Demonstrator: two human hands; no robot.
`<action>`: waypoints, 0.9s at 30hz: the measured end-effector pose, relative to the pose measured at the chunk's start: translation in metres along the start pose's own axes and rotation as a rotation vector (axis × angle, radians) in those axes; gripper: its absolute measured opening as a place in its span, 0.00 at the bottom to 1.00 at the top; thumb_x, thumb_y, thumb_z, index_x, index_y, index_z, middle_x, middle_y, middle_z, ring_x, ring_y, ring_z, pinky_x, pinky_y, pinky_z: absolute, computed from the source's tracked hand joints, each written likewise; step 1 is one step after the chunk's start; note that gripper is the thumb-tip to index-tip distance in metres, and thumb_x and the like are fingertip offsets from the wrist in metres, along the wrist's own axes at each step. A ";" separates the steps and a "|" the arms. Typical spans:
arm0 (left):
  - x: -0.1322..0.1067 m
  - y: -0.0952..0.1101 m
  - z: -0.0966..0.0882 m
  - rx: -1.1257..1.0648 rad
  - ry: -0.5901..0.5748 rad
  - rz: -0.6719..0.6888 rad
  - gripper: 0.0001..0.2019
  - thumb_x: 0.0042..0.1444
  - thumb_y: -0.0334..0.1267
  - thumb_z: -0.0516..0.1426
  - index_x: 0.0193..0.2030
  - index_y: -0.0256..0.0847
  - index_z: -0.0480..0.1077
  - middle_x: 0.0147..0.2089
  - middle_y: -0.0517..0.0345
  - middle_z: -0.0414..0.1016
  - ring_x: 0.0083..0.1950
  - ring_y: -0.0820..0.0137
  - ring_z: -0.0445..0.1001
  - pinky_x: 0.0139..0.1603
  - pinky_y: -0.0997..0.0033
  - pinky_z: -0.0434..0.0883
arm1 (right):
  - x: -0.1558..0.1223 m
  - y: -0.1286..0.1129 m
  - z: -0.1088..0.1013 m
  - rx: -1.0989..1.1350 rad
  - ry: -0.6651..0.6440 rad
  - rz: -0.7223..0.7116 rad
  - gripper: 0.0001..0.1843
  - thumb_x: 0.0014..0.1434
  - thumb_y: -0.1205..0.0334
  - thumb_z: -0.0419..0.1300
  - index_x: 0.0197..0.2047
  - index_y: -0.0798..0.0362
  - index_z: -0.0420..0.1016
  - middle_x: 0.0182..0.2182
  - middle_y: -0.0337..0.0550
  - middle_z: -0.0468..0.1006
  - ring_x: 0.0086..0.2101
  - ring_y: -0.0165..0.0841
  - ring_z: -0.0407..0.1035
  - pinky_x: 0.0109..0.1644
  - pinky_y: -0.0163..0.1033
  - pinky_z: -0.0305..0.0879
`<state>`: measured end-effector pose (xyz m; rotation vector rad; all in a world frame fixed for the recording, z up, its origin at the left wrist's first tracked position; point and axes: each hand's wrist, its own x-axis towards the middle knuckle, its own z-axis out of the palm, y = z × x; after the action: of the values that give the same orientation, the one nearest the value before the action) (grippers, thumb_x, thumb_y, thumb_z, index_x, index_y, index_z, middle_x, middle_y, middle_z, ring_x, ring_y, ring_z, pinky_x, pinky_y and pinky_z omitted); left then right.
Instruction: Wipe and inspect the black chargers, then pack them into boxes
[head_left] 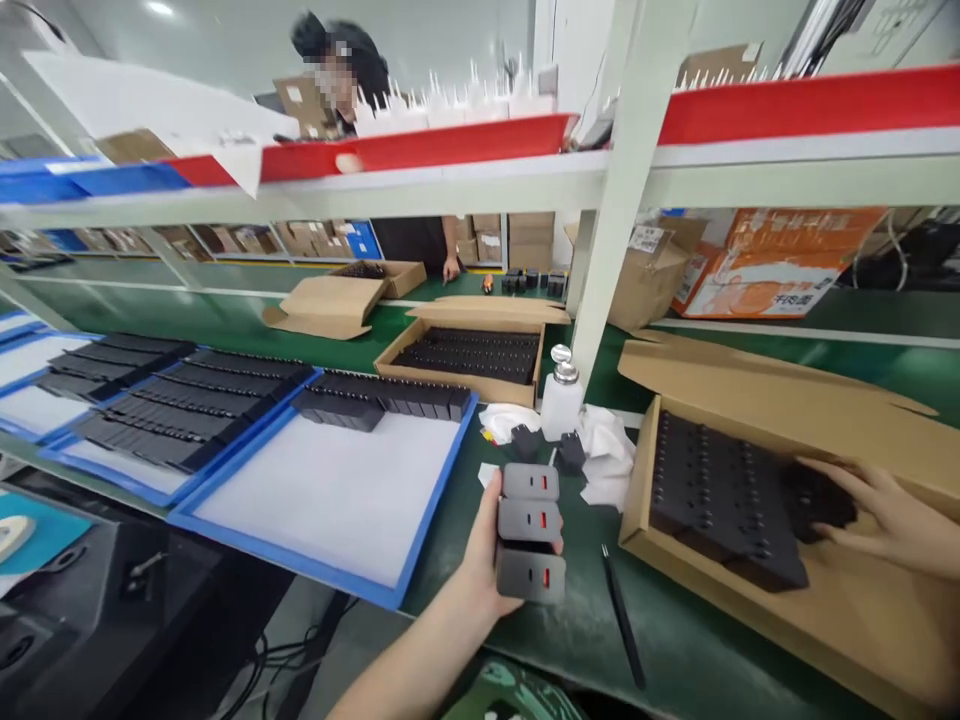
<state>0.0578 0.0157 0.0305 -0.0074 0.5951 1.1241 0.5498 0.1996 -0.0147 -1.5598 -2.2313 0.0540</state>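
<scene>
My left hand (pixel 484 555) is wrapped round a stack of three dark chargers (pixel 529 522), their faces with a red USB port and a smaller port turned toward me. At the right, my right hand (pixel 874 510) reaches into an open cardboard box (pixel 637 500) and has its fingers round a black charger (pixel 817 497), blurred and partly hidden. Rows of black chargers (pixel 720 490) stand in that box beside the hand. Between my hands, black tweezers (pixel 622 620) lie on the green table.
A blue-rimmed tray (pixel 315 510) with a row of chargers is at the left, more filled trays beyond it. Behind stand a pump bottle (pixel 561 405), crumpled white tissue (pixel 606 445) and another charger box (pixel 469 355). A shelf post (pixel 600 270) rises mid-table; a person (pixel 409 240) is opposite.
</scene>
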 end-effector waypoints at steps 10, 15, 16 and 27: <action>-0.002 0.002 0.008 0.066 -0.262 -0.013 0.34 0.43 0.69 0.61 0.36 0.35 0.72 0.29 0.53 0.75 0.24 0.68 0.72 0.25 0.70 0.64 | -0.023 -0.002 0.023 0.074 -0.116 0.294 0.77 0.34 0.16 0.58 0.69 0.71 0.53 0.54 0.79 0.64 0.34 0.44 0.78 0.43 0.47 0.73; -0.005 0.003 0.012 0.060 -0.289 -0.020 0.33 0.40 0.67 0.64 0.36 0.35 0.71 0.29 0.54 0.74 0.24 0.70 0.71 0.25 0.71 0.65 | -0.012 -0.034 -0.001 0.066 -0.124 0.345 0.71 0.40 0.19 0.59 0.68 0.72 0.56 0.56 0.78 0.65 0.46 0.50 0.76 0.47 0.48 0.72; -0.006 0.003 0.013 0.057 -0.286 -0.018 0.33 0.40 0.67 0.64 0.36 0.35 0.71 0.29 0.54 0.74 0.25 0.70 0.71 0.25 0.71 0.65 | -0.011 -0.047 -0.010 0.049 -0.111 0.348 0.68 0.42 0.20 0.59 0.68 0.71 0.58 0.58 0.78 0.64 0.53 0.54 0.72 0.52 0.49 0.70; -0.003 -0.005 0.018 0.083 -0.151 -0.047 0.31 0.42 0.65 0.65 0.39 0.37 0.72 0.30 0.56 0.75 0.27 0.70 0.72 0.28 0.72 0.69 | -0.073 -0.344 0.004 0.679 -0.201 -0.204 0.66 0.50 0.44 0.71 0.74 0.40 0.26 0.74 0.46 0.37 0.71 0.49 0.38 0.72 0.59 0.49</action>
<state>0.0690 0.0157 0.0455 0.1329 0.5036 1.0434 0.2625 0.0068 0.0498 -0.9855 -2.1672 0.8444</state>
